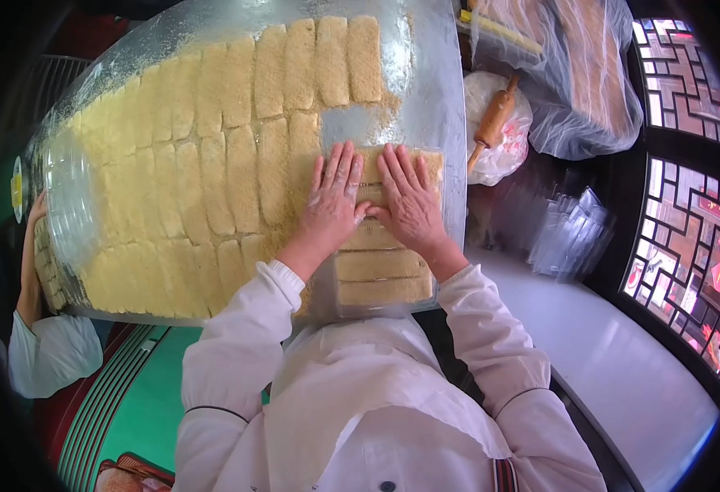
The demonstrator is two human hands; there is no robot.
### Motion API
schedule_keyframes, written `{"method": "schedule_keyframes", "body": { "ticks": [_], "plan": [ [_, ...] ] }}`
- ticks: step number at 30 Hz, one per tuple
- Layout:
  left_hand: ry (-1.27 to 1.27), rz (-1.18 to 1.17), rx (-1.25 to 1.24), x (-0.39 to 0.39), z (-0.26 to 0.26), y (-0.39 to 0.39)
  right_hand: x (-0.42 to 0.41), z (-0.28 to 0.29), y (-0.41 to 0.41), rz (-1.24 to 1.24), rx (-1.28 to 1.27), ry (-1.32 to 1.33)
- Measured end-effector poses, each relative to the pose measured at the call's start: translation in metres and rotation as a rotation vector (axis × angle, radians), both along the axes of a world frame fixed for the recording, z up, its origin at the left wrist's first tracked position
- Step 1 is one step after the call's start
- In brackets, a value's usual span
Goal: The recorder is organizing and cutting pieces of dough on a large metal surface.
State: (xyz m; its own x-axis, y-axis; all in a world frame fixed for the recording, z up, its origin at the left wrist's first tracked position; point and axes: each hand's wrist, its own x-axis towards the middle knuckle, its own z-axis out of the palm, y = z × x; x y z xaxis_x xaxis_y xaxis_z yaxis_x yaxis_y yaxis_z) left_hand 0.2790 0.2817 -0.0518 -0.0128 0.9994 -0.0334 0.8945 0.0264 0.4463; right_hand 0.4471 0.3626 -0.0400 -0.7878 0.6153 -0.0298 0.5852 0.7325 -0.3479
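My left hand and my right hand lie palm down, side by side, on a clear plastic box at the metal table's near right edge. Pale crumb-coated pastry strips lie crosswise in the box, and both palms press on those at its far end. The thumbs meet between the hands; the fingers point away from me. Left of the box, long rows of similar pastry strips cover the metal table. Loose crumbs lie among them. Some strips are hidden under my hands.
A co-worker's arm reaches in at far left, near a clear plastic tray. To the right are a wooden rolling pin on a plastic bag, plastic-covered boards, clear plastic boxes and a white counter.
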Motion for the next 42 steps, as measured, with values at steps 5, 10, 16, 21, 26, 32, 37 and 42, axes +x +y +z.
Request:
{"method": "schedule_keyframes", "body": {
  "ticks": [5,10,16,21,26,32,37,42],
  "plan": [
    [0.019,-0.016,-0.078,-0.004,-0.002,-0.005,-0.02,0.011,0.031,-0.011,0.039,0.028],
    [0.031,-0.033,-0.095,-0.004,0.004,-0.003,-0.101,-0.001,0.177,-0.08,0.122,0.305],
    [-0.087,-0.003,-0.046,-0.007,0.004,-0.007,-0.178,-0.028,0.27,0.086,0.055,-0.016],
    [-0.063,-0.023,-0.042,-0.007,0.004,-0.004,-0.19,-0.014,0.302,0.119,-0.14,-0.401],
    [-0.058,-0.024,-0.024,-0.006,0.009,-0.006,-0.165,0.02,0.277,0.228,-0.091,-0.295],
    [-0.086,0.031,0.077,-0.008,0.0,-0.011,-0.105,0.125,0.182,-0.095,-0.422,0.033],
    [-0.264,0.248,0.126,-0.01,0.017,-0.027,-0.037,0.165,0.119,-0.271,-0.392,0.292],
    [-0.354,0.441,-0.022,0.001,0.007,-0.048,0.002,0.154,0.049,-0.371,-0.462,0.33]
  ]
}}
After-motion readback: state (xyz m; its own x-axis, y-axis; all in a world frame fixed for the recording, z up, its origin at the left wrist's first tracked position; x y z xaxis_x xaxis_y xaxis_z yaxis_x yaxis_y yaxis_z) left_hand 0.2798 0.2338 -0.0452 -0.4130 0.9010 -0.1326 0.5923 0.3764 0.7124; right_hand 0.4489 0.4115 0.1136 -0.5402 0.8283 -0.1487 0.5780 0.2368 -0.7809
